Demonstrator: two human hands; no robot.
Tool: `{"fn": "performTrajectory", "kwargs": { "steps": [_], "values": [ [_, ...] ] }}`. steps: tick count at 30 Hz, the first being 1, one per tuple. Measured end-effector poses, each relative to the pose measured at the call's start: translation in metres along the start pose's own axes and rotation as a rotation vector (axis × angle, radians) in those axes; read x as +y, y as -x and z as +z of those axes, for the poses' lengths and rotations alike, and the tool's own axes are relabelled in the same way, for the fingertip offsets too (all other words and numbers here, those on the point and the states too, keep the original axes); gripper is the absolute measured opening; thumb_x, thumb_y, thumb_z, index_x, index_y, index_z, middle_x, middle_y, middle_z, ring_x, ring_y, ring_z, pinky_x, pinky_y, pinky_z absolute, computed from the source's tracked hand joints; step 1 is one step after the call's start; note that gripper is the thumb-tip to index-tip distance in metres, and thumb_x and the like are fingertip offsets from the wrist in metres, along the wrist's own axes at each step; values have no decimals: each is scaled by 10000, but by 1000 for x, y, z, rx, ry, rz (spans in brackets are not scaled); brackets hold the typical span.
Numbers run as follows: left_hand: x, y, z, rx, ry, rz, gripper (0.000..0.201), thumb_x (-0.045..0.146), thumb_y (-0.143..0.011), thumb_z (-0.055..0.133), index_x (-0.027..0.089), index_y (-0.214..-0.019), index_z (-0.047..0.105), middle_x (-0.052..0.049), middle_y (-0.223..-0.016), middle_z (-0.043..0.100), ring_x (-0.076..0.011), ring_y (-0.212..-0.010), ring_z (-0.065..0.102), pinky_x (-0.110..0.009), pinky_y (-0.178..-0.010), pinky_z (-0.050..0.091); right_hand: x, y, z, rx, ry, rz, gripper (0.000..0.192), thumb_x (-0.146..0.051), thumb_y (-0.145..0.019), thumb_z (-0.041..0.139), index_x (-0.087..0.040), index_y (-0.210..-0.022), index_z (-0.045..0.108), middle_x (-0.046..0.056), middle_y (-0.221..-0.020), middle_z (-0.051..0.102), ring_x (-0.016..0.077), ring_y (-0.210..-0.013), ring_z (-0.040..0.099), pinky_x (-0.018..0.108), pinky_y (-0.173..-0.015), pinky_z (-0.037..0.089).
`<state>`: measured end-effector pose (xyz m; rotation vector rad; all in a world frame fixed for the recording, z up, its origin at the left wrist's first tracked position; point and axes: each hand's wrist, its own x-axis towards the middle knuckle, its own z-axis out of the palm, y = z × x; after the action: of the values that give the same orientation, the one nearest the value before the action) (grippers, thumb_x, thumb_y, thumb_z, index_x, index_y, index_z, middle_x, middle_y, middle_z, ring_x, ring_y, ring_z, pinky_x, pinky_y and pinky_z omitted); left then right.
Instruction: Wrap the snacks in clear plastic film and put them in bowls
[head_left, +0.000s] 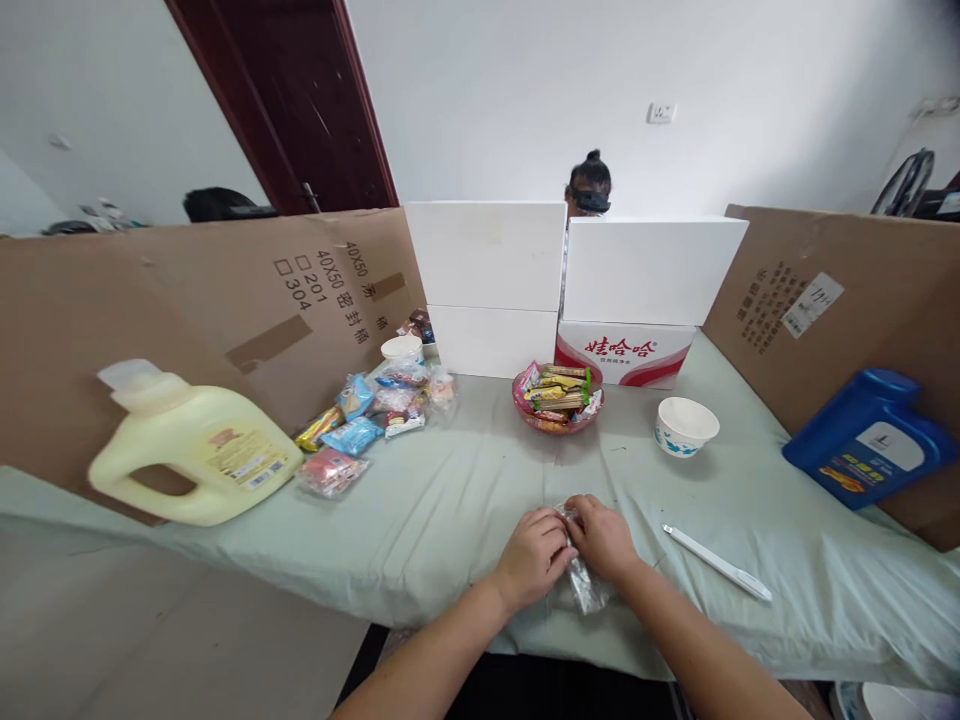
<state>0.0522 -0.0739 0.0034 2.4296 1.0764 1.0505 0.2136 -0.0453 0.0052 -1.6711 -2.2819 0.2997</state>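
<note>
The left hand (pixel 534 552) and right hand (pixel 602 535), curled, pinch a clear bag (pixel 589 590); carton (pixel 626 358) at twelve o'clock reads "娃哈哈", cardboard (pixel 202 310) at ten "40X50".

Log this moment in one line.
left hand: gripping clear plastic | right hand: gripping same plastic | right of hands: white tool | beyond hands: snack bowl, paper bowl

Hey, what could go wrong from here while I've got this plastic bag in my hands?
The clear plastic bag, between the left hand and right hand, is near the front edge of the cloth-covered table; it might slip off if released. An outward sweep of the right hand could knock the slim white tool. The heaped wrapped snacks might spill if bumped.
</note>
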Motion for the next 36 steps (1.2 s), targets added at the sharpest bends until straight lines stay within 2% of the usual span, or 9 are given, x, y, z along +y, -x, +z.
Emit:
{"fn": "performTrajectory", "kwargs": {
  "steps": [3, 7, 12, 14, 18, 24, 27, 31, 36],
  "values": [
    [-4, -3, 7, -54, -104, -112, 174, 216, -819, 628, 181, -659, 570, -43, -841, 611, -220, -904, 555, -391, -828, 470, 7, -1, -10, 49, 93, 21, 212, -272, -932, 454, -203, -1077, 592, 72, -979, 654, 186, -798, 636, 281, -686, 432],
    [-1, -1, 8, -71, -129, -147, 41, 210, -802, 635, 187, -824, 609, -54, -918, 609, -233, -940, 546, -403, -847, 466, 20, 10, -26, 148, 174, 23, 282, -262, -953, 393, -147, -1101, 604, 161, -1120, 617, 273, -1064, 572, 402, -903, 411],
    [1, 0, 8, -97, -195, -126, 340, 168, -862, 513, 210, -1195, 572, -79, -1258, 579, -262, -1189, 473, -469, -1010, 387, 14, 66, -4, 188, 232, -500, 677, -491, -877, 508, -134, -1433, 360, 141, -1463, 417, 292, -1384, 291, 462, -1105, 253],
    [1, 0, 9, -116, -235, -134, 390, 140, -856, 497, 215, -1233, 563, -70, -1291, 574, -265, -1216, 460, -477, -1031, 367, 10, 90, 12, 177, 265, -500, 775, -461, -842, 555, -120, -1477, 271, 140, -1497, 370, 293, -1399, 266, 461, -1113, 238],
    [2, 0, 8, -166, -242, -109, 398, 153, -845, 530, 229, -1234, 569, -60, -1302, 576, -265, -1224, 465, -474, -1032, 365, 11, 113, 24, 225, 309, -409, 676, -272, -833, 551, -151, -1458, 323, 104, -1494, 387, 270, -1392, 293, 433, -1112, 244],
    [3, 0, 1, -227, -133, -41, 422, 162, -853, 548, 239, -1264, 497, -75, -1336, 549, -234, -1235, 489, -462, -1038, 362, 17, 105, -3, 371, 178, -472, 270, -134, -876, 487, -229, -1100, 605, 56, -1296, 591, 235, -1332, 392, 420, -1086, 275],
    [1, 1, 0, -236, -75, -22, 483, 175, -835, 563, 211, -1297, 427, -109, -1340, 538, -238, -1247, 488, -467, -1041, 363, 11, 96, -14, 308, 42, -581, 218, -113, -917, 423, -224, -972, 603, 41, -1080, 678, 201, -1172, 538, 405, -1045, 326],
    [-3, 2, 1, -226, -23, -2, 603, 82, -767, 531, 211, -1330, 354, -105, -1321, 545, -232, -1260, 479, -463, -1043, 365, 8, 73, -16, 150, -28, -396, 240, -181, -965, 351, -209, -912, 584, 18, -778, 664, 159, -735, 620, 296, -737, 439],
    [-11, 7, 8, -187, -19, -21, 721, 25, -714, 481, 221, -1374, 267, -112, -1347, 509, -235, -1240, 486, -479, -1038, 377, 10, 44, -7, 122, 26, 4, 195, -231, -968, 387, -212, -974, 581, 27, -882, 691, 160, -733, 651, 251, -633, 391]
  ]
}}
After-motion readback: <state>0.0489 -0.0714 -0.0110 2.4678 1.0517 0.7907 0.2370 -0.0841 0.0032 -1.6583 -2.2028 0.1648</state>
